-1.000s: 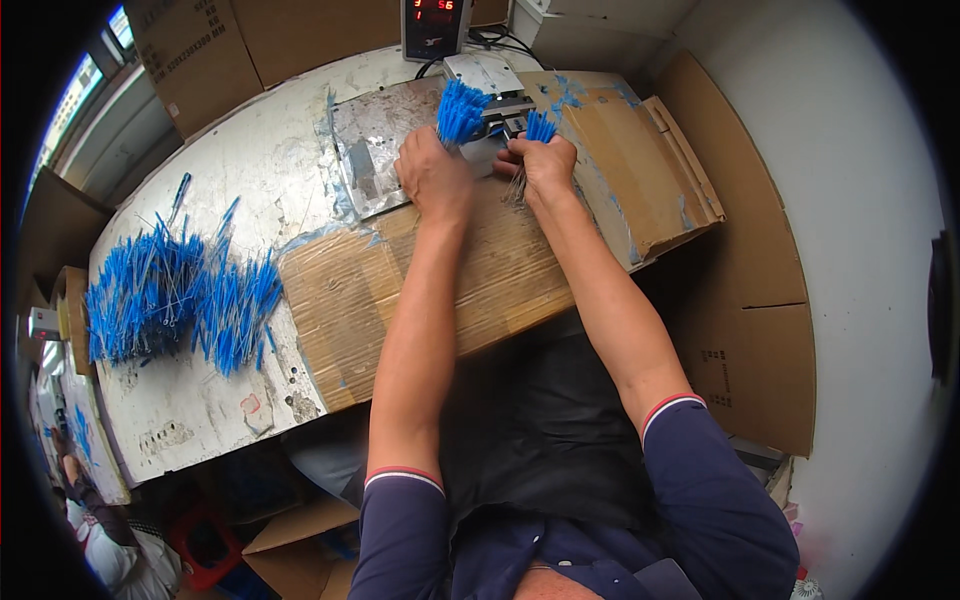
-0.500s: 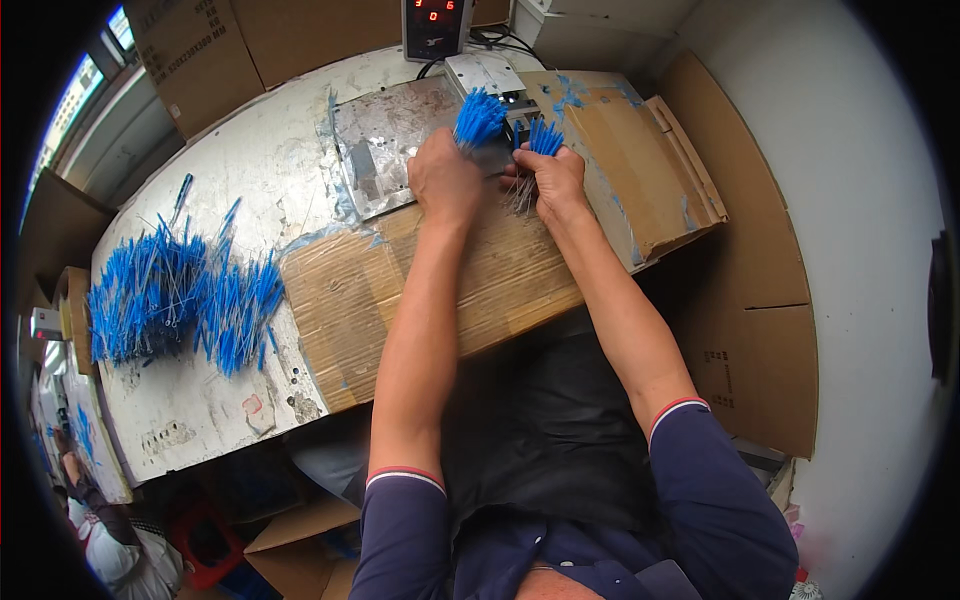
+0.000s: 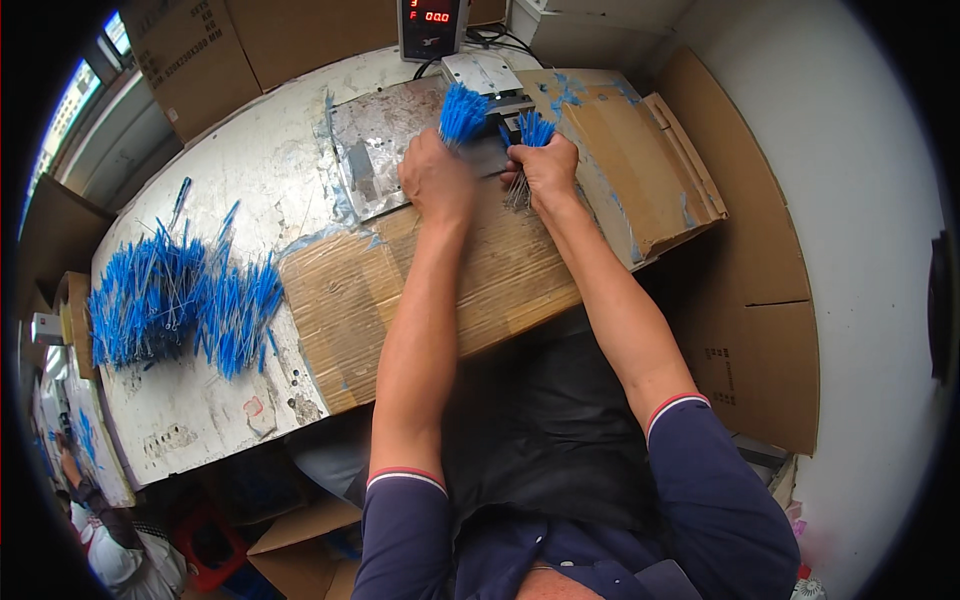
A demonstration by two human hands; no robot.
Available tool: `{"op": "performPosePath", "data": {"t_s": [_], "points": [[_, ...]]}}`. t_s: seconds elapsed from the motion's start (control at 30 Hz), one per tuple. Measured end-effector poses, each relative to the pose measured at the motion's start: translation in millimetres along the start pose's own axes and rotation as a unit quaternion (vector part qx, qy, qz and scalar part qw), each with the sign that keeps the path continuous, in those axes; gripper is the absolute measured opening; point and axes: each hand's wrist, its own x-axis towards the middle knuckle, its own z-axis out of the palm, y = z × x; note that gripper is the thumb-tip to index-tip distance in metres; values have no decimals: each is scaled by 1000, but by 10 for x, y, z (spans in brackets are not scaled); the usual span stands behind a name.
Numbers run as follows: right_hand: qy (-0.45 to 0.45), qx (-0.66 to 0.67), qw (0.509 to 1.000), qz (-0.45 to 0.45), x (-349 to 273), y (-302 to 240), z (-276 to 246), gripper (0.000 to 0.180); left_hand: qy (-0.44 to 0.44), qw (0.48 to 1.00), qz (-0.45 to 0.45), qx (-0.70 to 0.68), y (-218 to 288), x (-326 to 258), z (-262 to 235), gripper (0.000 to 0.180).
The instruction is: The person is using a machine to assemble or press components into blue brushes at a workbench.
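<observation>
Wrapped round a thick bundle of thin metal rods with blue tips is my left hand, over the metal plate near the back of the table. A smaller bundle of the same blue-tipped rods sits in my right hand. Its bare metal ends stick out below the fingers. Both bundles point away from me, in front of a small metal machine. On the left of the table lies a large heap of loose blue-tipped rods, with a smaller pile beside it.
A box with a red digital display stands at the back, cables next to it. Flattened cardboard covers the table's front edge, and a taped cardboard piece lies to the right. Another person's arm shows at the far left.
Both hands have shifted slightly left and away from me, still holding their bundles. The red digits on the display differ.
</observation>
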Motion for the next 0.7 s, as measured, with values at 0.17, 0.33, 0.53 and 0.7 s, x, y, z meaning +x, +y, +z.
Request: {"op": "performPosePath", "data": {"t_s": [0.17,0.33,0.53,0.7], "points": [[6,-25,1000,12,4,-16,65,20,43,997,-58,-33,-42,29,-1,10],[18,-12,1000,4,46,-24,93,20,34,997,-52,-43,-22,30,2,11],[17,17,1000,15,26,-29,110,21,57,997,-8,-45,-3,27,-5,10],[-14,119,991,54,55,0,16,19,-1,1000,-1,-28,28,0,-23,9]]}}
